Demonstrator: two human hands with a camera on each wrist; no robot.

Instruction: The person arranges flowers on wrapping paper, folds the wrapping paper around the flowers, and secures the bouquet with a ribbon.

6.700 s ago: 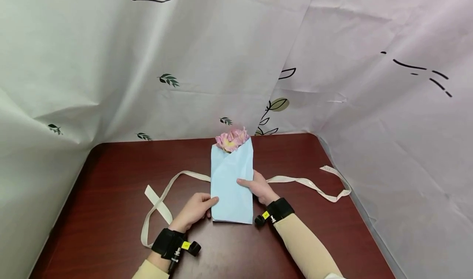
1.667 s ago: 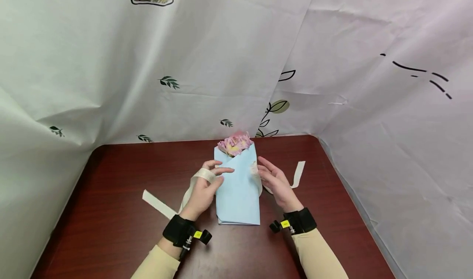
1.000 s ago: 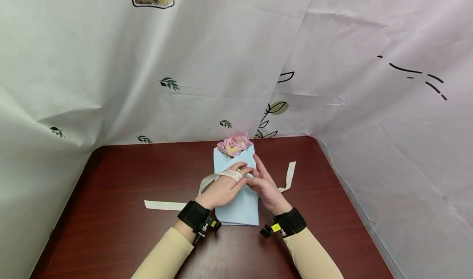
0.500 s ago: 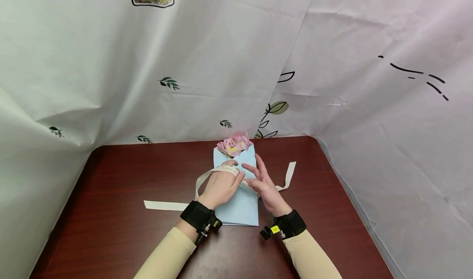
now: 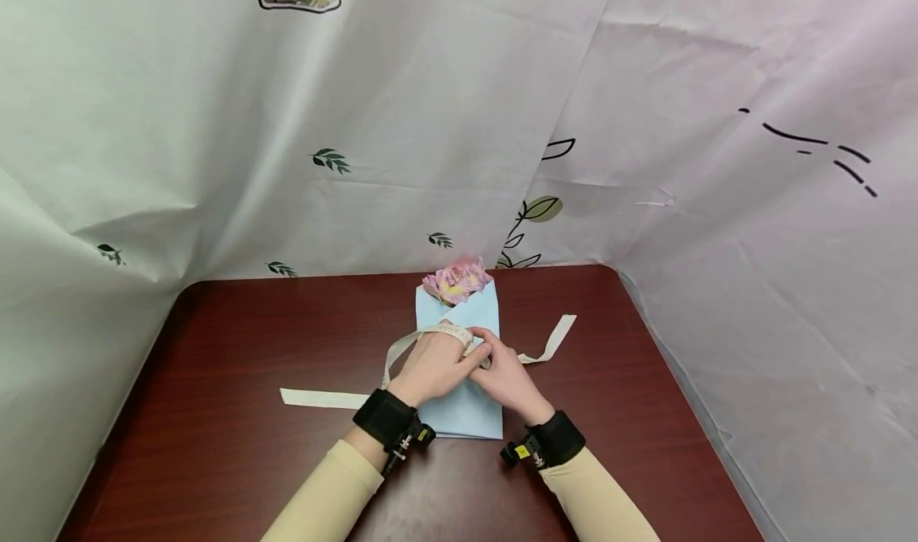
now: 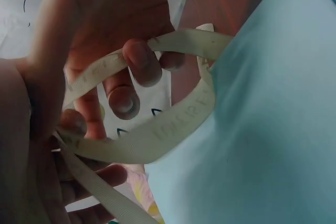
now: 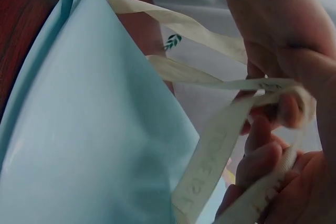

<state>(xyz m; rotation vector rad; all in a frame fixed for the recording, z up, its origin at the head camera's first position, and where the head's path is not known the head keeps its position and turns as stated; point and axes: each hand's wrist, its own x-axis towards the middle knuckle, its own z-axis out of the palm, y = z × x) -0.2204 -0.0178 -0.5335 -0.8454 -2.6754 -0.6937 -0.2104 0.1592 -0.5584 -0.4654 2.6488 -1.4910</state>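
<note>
A pink flower (image 5: pixel 457 282) pokes out of light blue wrapping paper (image 5: pixel 466 414), a flat bouquet lying on the table. A cream ribbon with printed letters (image 5: pixel 445 329) passes around the wrapping. My left hand (image 5: pixel 433 371) is over the front of the paper, a ribbon loop running across its back. My right hand (image 5: pixel 505 375) meets it, thumb and fingers bent at the ribbon. In the right wrist view the ribbon (image 7: pixel 207 156) winds between the fingers of both hands; in the left wrist view printed ribbon (image 6: pixel 181 124) spans from the paper (image 6: pixel 262 129) to the fingers.
One ribbon tail lies left on the dark red-brown table (image 5: pixel 215 462); the other curls right of the wrapping. White cloth (image 5: pixel 430 88) with leaf prints hangs behind and beside the table. Both wrists wear black straps with small cameras.
Earlier both hands held the wrapping, with the ribbon spread to either side. Since then the ribbon has come around the front and over my left hand. Just now my right fingers closed in on it.
</note>
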